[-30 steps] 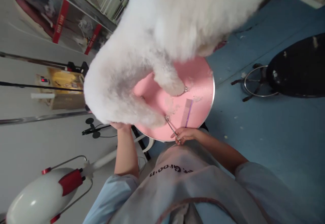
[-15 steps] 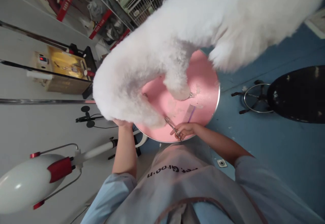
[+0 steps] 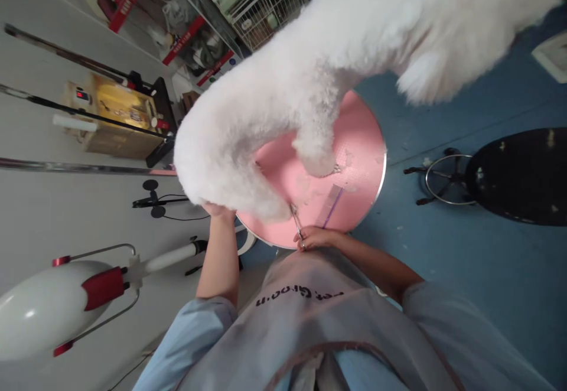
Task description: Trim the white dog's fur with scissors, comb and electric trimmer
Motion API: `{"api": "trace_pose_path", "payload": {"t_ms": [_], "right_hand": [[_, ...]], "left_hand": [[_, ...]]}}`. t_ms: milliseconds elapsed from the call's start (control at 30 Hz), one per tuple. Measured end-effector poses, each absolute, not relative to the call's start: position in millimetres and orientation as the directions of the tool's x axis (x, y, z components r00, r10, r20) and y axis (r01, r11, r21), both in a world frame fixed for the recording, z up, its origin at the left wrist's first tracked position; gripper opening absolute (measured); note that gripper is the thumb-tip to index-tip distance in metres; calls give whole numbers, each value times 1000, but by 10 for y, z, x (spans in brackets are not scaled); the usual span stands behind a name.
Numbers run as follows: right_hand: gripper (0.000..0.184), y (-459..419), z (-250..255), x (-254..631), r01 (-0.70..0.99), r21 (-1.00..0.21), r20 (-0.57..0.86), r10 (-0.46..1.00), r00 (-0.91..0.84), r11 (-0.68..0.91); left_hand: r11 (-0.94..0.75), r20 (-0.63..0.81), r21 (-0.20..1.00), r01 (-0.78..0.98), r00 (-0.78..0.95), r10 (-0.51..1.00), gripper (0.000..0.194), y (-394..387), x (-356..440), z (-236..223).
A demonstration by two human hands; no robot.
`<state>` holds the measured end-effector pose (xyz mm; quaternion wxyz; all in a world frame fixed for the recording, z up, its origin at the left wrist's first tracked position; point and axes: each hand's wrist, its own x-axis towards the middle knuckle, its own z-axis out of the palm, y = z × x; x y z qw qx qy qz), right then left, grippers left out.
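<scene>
A white fluffy dog [image 3: 266,95] stands on a round pink grooming table [image 3: 363,143]. My right hand [image 3: 315,237] is closed around the handles of metal scissors [image 3: 296,218], near the table's front edge. Their blades point at the fur at the foot of the dog's near hind leg [image 3: 274,205]. My left hand [image 3: 219,209] is pressed against the dog's rear, and its fingers are hidden by the fur. Close to my right hand, a comb with a purple edge [image 3: 332,207] lies on the pink surface among loose tufts of hair.
A black-seated stool [image 3: 522,175] stands on the blue floor to the right. At the left is a white and red lamp-like device [image 3: 57,308] on an arm. Metal poles [image 3: 88,168], a wooden box [image 3: 119,140] and a wire cage [image 3: 270,13] are farther back.
My right hand has drawn slightly back toward my apron, and the scissors have turned more upright in view. The whole scene has shifted a little as my head moved. My left hand remains at the dog's rear.
</scene>
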<state>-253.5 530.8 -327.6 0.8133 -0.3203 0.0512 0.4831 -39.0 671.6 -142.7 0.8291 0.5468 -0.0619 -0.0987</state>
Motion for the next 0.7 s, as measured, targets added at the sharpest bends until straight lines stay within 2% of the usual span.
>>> {"api": "trace_pose_path", "payload": {"t_ms": [100, 233, 433, 567, 700], "right_hand": [[33, 5478, -3208, -2594, -769, -520, -406, 684, 606, 373], [26, 5625, -3127, -2640, -753, -502, -459, 607, 648, 424], [27, 5740, -3106, -2675, -720, -550, -485, 540, 688, 423], [30, 5803, -3115, -2695, -688, -582, -472, 510, 719, 433], [32, 5940, -3130, -2717, -677, -585, -504, 453, 735, 447]], "left_hand": [[366, -21, 924, 111, 970, -243, 61, 6731, -379, -1436], [347, -38, 929, 126, 968, -249, 62, 6736, -358, -1450], [338, -126, 921, 194, 969, -212, 64, 6780, -331, -1489], [387, -129, 897, 213, 964, -231, 60, 6795, -319, -1490], [377, -131, 895, 239, 948, -290, 63, 6778, -315, -1466]]}}
